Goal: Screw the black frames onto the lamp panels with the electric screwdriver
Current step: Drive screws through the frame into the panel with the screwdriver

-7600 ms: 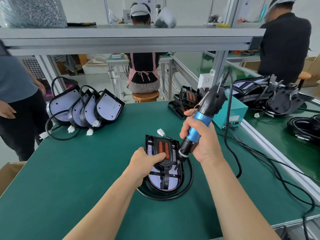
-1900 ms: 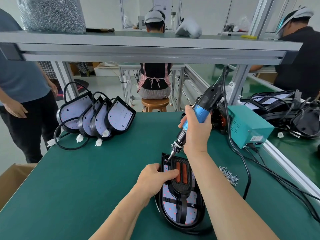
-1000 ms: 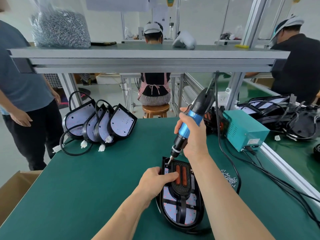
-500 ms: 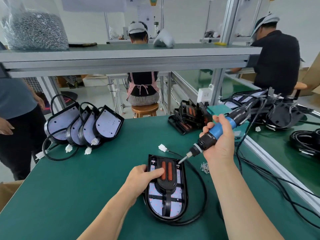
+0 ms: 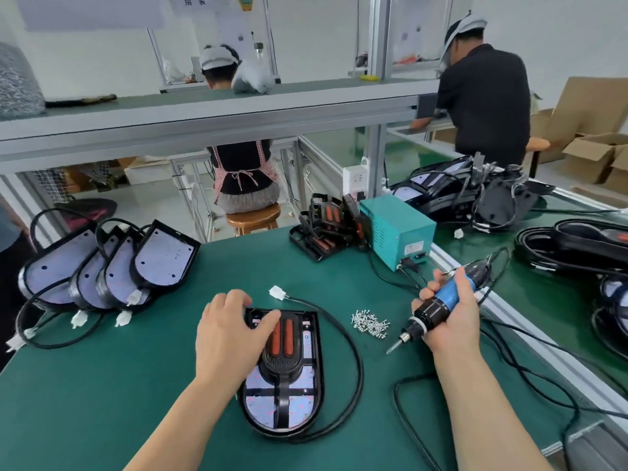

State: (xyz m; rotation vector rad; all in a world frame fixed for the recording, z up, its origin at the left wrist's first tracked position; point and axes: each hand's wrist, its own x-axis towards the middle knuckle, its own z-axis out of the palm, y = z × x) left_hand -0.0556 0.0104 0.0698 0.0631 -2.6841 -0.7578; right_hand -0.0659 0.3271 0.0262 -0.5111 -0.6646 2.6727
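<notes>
Here, on a green worktable (image 5: 102, 385), a lamp panel (image 5: 261, 406) lies flat in front of the person, its black frame (image 5: 282, 365) seated on top (two orange bars show at the frame's far end). The left hand (image 5: 227, 338) rests on the panel's far left corner, fingers spread and loose, thumb across the frame. The right hand (image 5: 452, 326) is wrapped round the electric screwdriver (image 5: 453, 293), right of the panel, bit slanting down-left just beside a small heap of screws (image 5: 370, 325).
</notes>
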